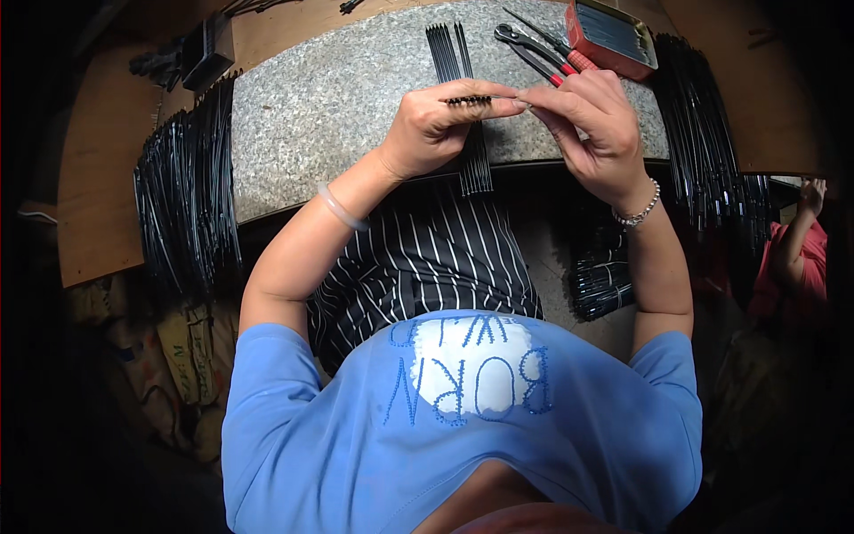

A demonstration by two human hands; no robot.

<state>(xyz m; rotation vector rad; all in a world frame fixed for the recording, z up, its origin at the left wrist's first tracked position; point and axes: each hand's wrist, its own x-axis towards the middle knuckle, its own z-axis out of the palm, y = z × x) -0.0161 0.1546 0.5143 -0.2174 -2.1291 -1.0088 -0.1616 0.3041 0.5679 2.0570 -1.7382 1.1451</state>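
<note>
Far left: black rods (187,187); below them, a yellow sack (184,360) with dark print. My left hand (436,120) pinches a small dark strip (469,101) between thumb and forefinger, over the stone slab (329,98). My blue shirt (338,445) bears blue lettering, inverted. Red-handled pliers (532,53) lie beyond. My right hand (600,129), pinched narrow, meets the left fingertips; contents: cannot tell. Then a red box (576,31).

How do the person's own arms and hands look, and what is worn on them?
The sleeves are short and plain blue. Behind the left hand is a smooth, pale bangle; behind the right hand, a silvery, bead-like bracelet. Neither hand is gloved.
</note>
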